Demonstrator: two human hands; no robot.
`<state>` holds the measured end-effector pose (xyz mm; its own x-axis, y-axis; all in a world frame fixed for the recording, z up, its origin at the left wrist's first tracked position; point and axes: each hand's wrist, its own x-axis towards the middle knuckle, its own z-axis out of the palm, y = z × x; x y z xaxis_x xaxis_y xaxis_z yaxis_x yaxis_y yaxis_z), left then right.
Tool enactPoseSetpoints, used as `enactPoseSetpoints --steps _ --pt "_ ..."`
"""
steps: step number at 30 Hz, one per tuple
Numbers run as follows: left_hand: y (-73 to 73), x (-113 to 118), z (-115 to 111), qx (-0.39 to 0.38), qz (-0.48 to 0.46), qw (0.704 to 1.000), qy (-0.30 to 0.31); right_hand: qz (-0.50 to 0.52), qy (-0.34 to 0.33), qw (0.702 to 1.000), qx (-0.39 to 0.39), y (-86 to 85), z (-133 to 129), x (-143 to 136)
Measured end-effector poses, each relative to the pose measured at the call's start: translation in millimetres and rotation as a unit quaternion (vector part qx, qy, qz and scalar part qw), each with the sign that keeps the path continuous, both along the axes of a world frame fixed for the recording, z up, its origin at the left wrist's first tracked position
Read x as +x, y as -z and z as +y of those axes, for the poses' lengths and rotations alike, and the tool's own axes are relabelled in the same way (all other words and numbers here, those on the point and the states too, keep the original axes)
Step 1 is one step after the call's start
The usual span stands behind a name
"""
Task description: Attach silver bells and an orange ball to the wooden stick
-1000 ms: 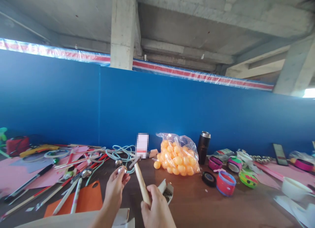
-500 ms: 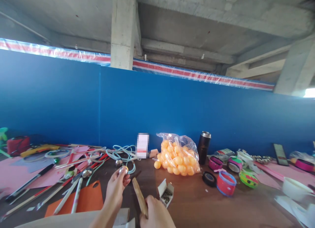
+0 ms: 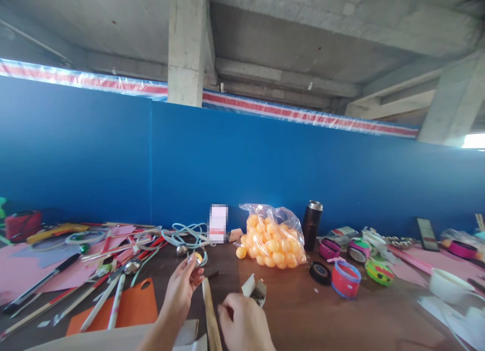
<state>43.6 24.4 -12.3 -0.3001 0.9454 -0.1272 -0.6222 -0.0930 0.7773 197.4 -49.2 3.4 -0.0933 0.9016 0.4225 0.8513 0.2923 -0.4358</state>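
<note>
My left hand [image 3: 181, 289] pinches a shiny silver ball [image 3: 196, 260] between thumb and fingers, with a patch of orange showing on its face. A flat wooden stick [image 3: 210, 310] lies between my two hands, its far end pointing away from me. My right hand [image 3: 246, 320] is curled just to the right of the stick and apart from it; its fingertips are hidden, so what they hold, if anything, does not show. Right beyond its knuckles stands a small open white box [image 3: 254, 290] of small metal pieces. Another silver ball [image 3: 182, 250] rests past my left hand.
A clear bag of orange balls [image 3: 275, 242] and a black thermos [image 3: 312, 224] stand at the back. Black tape [image 3: 320, 273] and a red-blue ring [image 3: 346, 279] lie to the right. Sticks, an orange sheet [image 3: 132, 305] and pale blue tubing [image 3: 187, 235] crowd the left.
My right hand has let go of the wooden stick and shifted right, closer to the small box. My left hand still holds the silver ball, slightly turned and shifted right.
</note>
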Motion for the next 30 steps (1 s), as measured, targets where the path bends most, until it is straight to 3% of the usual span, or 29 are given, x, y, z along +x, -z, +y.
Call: enactPoseSetpoints --steps 2,5,9,13,20,30 --pt "-0.4 0.2 0.3 -0.008 0.003 1.0 0.002 0.015 0.016 0.999 0.031 -10.0 2.1 10.6" --pt "-0.5 0.7 0.6 -0.012 0.014 1.0 0.008 0.028 0.101 0.993 0.054 -21.3 9.0 33.4" --pt "1.0 1.2 -0.3 -0.015 0.038 0.999 0.005 0.002 0.169 0.985 -0.042 -23.5 19.6 64.6" --pt "0.6 2.1 -2.7 -0.013 0.061 0.998 0.011 -0.018 0.168 0.982 -0.082 -15.6 25.9 77.5" --pt "2.0 2.5 -1.7 -0.014 0.075 0.997 0.008 -0.049 0.122 0.986 -0.101 1.7 28.4 65.6" --pt "1.4 3.9 -2.8 -0.014 0.076 0.997 0.003 -0.072 0.127 0.985 -0.09 14.8 34.3 61.5"
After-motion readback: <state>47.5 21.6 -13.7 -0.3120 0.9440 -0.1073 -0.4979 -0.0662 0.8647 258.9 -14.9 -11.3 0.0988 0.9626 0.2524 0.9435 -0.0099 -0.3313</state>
